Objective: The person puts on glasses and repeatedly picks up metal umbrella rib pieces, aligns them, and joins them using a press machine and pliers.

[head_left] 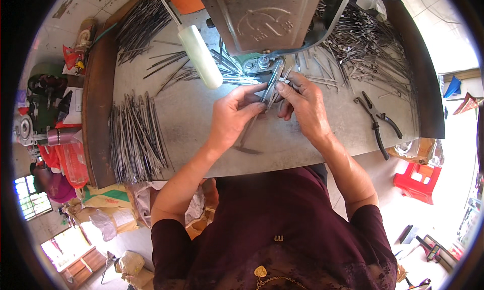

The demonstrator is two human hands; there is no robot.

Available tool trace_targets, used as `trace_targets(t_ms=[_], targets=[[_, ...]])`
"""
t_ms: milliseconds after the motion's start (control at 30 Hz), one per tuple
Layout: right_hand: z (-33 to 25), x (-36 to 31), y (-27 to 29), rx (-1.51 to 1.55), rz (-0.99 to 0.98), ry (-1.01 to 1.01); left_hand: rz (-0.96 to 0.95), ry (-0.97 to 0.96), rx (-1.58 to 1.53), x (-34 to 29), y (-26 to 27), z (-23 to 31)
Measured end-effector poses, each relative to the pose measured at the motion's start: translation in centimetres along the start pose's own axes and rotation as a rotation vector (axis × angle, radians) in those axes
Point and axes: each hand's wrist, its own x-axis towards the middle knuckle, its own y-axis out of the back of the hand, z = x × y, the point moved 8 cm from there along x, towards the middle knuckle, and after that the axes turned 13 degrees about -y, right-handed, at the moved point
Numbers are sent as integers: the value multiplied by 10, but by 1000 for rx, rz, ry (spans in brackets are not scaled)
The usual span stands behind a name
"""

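Observation:
Both of my hands meet at the middle of the metal worktable, just in front of a machine's bolted lower part. My left hand pinches a long, thin metal piece between thumb and fingers; its upper end points toward the machine. Beside it, my right hand is closed with thumb against fingers on thin metal too. The pieces cross closely, so I cannot tell how many there are or whether they are joined. A white lamp hangs left of the machine and lights this spot.
Bundles of thin metal rods lie at near left and far left. A tangled heap covers the far right. Black-handled pliers rest near the right edge. The machine housing overhangs the table; a red stool stands beyond.

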Motion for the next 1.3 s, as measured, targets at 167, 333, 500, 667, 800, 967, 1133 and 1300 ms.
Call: trace_targets(t_ms=[167, 333, 500, 667, 800, 967, 1133, 1300], targets=[[1, 2, 2, 204, 66, -16, 78, 167, -506, -2, -11, -16], [7, 2, 1, 130, -23, -67, 42, -216, 340, -5, -1, 17], [4, 14, 4, 77, -117, -143, 23, -416, 468, 2, 5, 25], [-3, 26, 18, 556, -68, -85, 227, -35, 63, 25, 51, 7], [3, 34, 17, 703, -47, -62, 482, -80, -333, 31, 55, 4], [11, 33, 12, 871, -36, 13, 519, -153, -437, 33, 42, 1], [11, 32, 12, 897, -19, 39, 556, -177, -404, 35, 38, 8], [0, 24, 12, 797, -14, 108, 596, -144, -506, 37, 40, -2]])
